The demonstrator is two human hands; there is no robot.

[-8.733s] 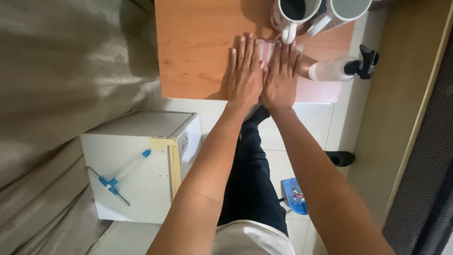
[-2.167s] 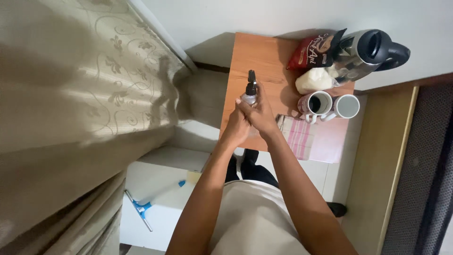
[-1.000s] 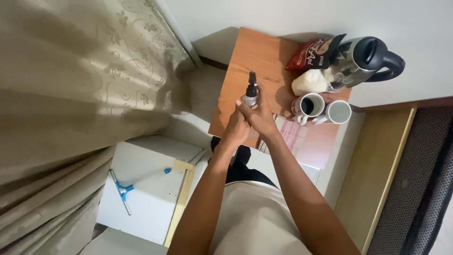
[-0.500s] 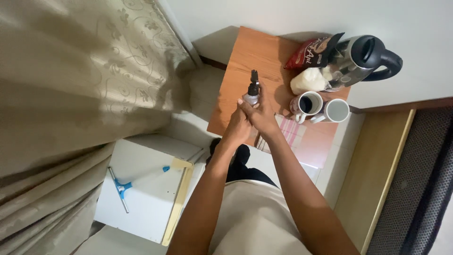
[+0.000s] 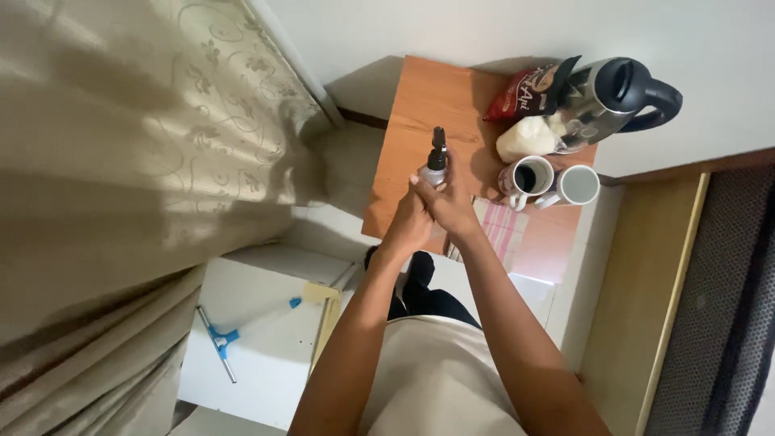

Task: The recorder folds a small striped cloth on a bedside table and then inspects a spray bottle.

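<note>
Spray bottle: small, pale body with a black nozzle head, standing upright over the near-left part of the wooden table; nozzle pointing toward 12 o'clock. Whether its base is touching the tabletop cannot be told.

Left hand: fingers curling closed around the lower body of the spray bottle from the 7 o'clock side.

Right hand: fingers wrapping the bottle from the 5 o'clock side, pressing against the left hand; both hands are gripping the same bottle.

Two mugs: white, sitting side by side at 3 o'clock of the bottle, touching each other; the nearer one is showing a dark inside, the farther one a pale inside.

Kettle: metal with a black lid and handle, standing at 1 o'clock, at the table's far edge.

Red packet and white bag: lying just beside the kettle.

Striped cloth: pink and white, lying at 4 o'clock of the hands.

Curtain: beige, patterned, hanging at 9 o'clock.

White cabinet: standing at 7 o'clock, with a blue-handled squeegee lying on top.
</note>
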